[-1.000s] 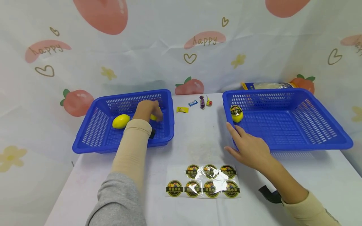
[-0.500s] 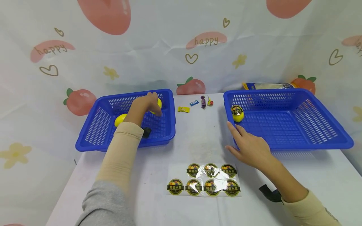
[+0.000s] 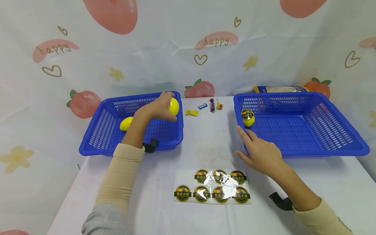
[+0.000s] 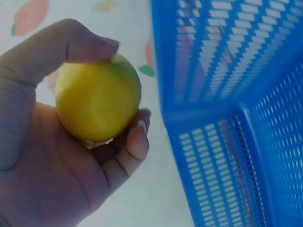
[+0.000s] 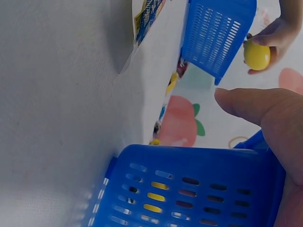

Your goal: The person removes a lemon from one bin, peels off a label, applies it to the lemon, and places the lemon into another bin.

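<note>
My left hand (image 3: 155,108) holds a yellow lemon (image 3: 174,106) above the right side of the left blue basket (image 3: 180,130). In the left wrist view, the thumb curls over the lemon (image 4: 99,101) with the other fingers beneath it. Another lemon (image 3: 126,123) lies inside that basket, partly behind my forearm. My right hand (image 3: 261,153) rests at the left rim of the right blue basket (image 3: 305,152), fingers fairly straight and thumb apart. Just beyond its fingertips, a lemon with a round dark sticker (image 3: 248,118) sits in the right basket.
A sheet of round stickers (image 3: 212,186) lies on the white table between my arms. Toward the back are a yellow wrapped candy (image 3: 192,113), a blue one (image 3: 202,106), a purple one (image 3: 212,105) and a lollipop (image 3: 219,105). A blue-and-yellow packet (image 3: 282,89) lies behind the right basket.
My left hand has lifted a lemon from inside the left basket, up and to the right, to rim height. The right hand has stayed at the right basket's rim.
</note>
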Tool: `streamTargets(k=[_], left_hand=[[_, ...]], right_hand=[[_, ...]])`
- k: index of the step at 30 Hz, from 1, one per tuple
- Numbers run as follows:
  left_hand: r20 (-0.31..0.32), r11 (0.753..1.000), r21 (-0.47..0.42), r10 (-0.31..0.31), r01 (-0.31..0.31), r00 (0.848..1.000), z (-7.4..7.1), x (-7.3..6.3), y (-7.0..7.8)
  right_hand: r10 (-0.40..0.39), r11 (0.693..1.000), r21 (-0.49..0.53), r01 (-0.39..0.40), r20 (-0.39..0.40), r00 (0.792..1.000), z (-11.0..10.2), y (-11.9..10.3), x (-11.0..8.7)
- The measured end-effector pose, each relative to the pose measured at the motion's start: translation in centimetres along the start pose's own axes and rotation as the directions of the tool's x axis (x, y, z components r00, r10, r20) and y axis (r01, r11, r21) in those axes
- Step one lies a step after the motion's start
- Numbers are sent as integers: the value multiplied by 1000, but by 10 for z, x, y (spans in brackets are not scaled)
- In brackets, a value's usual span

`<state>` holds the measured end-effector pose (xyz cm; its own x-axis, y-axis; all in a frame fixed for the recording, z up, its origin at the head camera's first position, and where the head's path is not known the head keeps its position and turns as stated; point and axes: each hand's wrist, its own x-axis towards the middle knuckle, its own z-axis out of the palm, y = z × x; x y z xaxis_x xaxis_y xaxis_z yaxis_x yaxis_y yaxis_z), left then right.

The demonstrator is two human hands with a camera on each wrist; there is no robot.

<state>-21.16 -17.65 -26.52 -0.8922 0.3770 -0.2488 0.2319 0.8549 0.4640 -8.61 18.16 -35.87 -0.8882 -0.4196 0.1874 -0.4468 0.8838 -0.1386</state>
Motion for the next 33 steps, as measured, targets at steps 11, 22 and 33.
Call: streamTargets(k=[11, 22, 33], left_hand=[[-102, 952, -181, 233, -249, 967, 30, -26, 16], [-104, 804, -350, 476, -480, 873, 79, -41, 42], [-82, 799, -377, 476, -469, 876, 116, -46, 46]], right_hand=[[0, 1000, 0, 0, 1, 1000, 2, -1, 0], [9, 1000, -4, -9, -3, 1000, 1, 0, 0], [17, 1000, -20, -17, -9, 1000, 3, 1, 1]])
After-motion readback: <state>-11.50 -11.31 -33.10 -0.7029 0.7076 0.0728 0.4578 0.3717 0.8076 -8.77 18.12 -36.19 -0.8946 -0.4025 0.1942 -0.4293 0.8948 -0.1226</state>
